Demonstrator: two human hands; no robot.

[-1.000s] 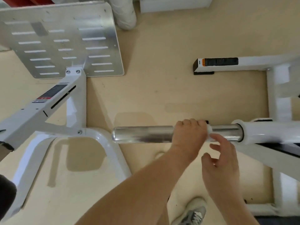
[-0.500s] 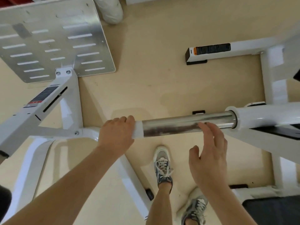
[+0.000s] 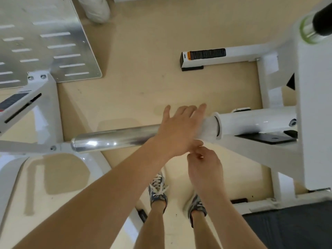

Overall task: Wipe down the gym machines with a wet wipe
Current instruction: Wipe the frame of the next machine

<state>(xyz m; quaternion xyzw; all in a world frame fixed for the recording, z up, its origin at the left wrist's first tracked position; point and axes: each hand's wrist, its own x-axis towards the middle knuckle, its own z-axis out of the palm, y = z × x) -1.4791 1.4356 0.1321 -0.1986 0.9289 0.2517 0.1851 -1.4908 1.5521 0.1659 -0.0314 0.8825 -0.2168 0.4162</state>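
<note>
A slotted plate [image 3: 45, 42] is cut off at upper left. On the chrome bar [image 3: 115, 138] at centre, the wet wipe [image 3: 209, 129] is mostly hidden under the left hand [image 3: 179, 130], laid flat with fingers spread. Just below, the right hand [image 3: 204, 166] is curled; its grip cannot be told.

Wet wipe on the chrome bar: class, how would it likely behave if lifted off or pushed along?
The wet wipe drapes round the chrome bar, so it is probably floppy and light. Under the flat left hand it should slide easily on that glossy metal, perhaps bunching.
</note>
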